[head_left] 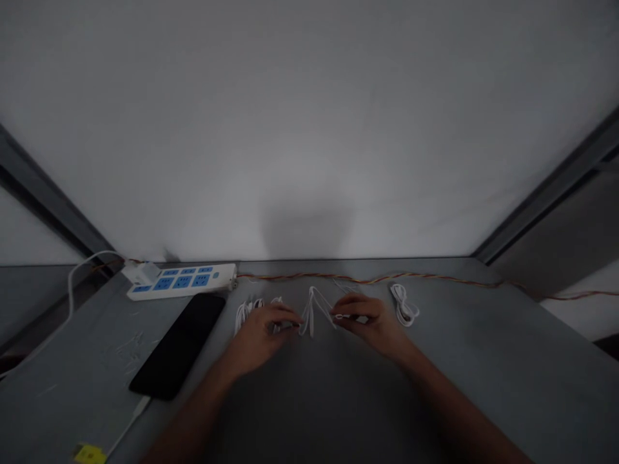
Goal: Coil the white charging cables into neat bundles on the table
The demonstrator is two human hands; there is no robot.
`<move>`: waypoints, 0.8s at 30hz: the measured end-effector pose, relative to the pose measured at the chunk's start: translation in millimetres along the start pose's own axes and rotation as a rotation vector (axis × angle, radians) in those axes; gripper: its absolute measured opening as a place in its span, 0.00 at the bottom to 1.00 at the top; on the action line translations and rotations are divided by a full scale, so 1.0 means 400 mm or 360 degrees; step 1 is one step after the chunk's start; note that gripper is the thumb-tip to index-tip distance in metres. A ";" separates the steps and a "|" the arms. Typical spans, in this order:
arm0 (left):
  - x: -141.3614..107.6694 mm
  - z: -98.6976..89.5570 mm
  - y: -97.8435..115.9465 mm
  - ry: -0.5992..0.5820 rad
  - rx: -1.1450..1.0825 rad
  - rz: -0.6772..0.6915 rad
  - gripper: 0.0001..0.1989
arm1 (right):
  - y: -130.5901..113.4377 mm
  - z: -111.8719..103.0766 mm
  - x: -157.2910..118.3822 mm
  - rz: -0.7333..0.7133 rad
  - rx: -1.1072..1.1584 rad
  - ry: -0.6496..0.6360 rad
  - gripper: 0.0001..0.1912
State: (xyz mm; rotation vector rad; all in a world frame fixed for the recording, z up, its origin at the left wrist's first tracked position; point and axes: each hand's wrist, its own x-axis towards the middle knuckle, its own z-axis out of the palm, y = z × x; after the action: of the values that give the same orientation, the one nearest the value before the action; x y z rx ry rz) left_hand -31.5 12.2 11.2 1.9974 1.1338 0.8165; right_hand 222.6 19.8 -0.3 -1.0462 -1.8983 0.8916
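As left hand (264,338), right hand (367,322) pinch, white cable (308,324) loops between.

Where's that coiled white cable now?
In the head view, the coiled white cable lies on the grey table, just right of the right hand and below the striped wire.

The head-worn camera is looking forward and down from above the person's forearms, facing a pale wall (309,129) across a grey table (483,386), with the left hand (261,338) and right hand (372,322) appearing fairly near, low in the wide frame.
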 end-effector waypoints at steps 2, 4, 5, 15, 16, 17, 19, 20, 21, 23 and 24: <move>-0.001 -0.001 0.002 0.0001 0.0001 0.0002 0.09 | -0.003 0.001 0.000 0.0001 -0.0003 -0.0002 0.08; -0.001 0.000 0.003 -0.0004 0.0006 0.0004 0.09 | -0.007 0.002 0.000 -0.0005 0.0000 0.0004 0.07; -0.001 0.000 0.003 0.0001 0.0009 0.0006 0.09 | -0.009 0.002 0.000 -0.0010 0.0000 0.0005 0.07; -0.001 0.002 -0.001 -0.0011 -0.0001 0.0034 0.07 | -0.004 0.005 0.000 -0.0013 0.0019 0.0005 0.10; -0.001 0.002 -0.001 -0.0010 -0.0002 0.0034 0.07 | -0.001 0.005 0.000 -0.0017 0.0017 0.0011 0.09; -0.001 0.003 -0.002 -0.0002 -0.0007 0.0032 0.07 | 0.002 0.005 0.000 -0.0024 0.0019 0.0019 0.09; -0.001 0.005 -0.004 0.0014 -0.0018 0.0018 0.08 | 0.005 0.005 0.000 -0.0040 0.0030 0.0023 0.08; -0.001 0.006 -0.006 0.0023 -0.0023 0.0012 0.08 | 0.004 0.005 0.000 -0.0045 0.0034 0.0017 0.07; -0.001 0.006 -0.008 0.0027 -0.0029 0.0010 0.08 | 0.003 0.004 0.000 -0.0046 0.0039 0.0010 0.07; -0.002 0.008 -0.011 0.0028 -0.0035 0.0014 0.09 | -0.002 0.003 0.000 -0.0038 0.0042 -0.0006 0.07; -0.002 0.008 -0.012 0.0027 -0.0035 0.0016 0.09 | -0.005 0.003 0.000 -0.0028 0.0040 -0.0009 0.08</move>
State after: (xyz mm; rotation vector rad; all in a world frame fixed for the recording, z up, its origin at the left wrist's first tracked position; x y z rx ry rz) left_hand -31.7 12.4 5.5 1.9832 1.1201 0.8490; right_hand 220.9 18.7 0.9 -1.0113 -1.8933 0.9072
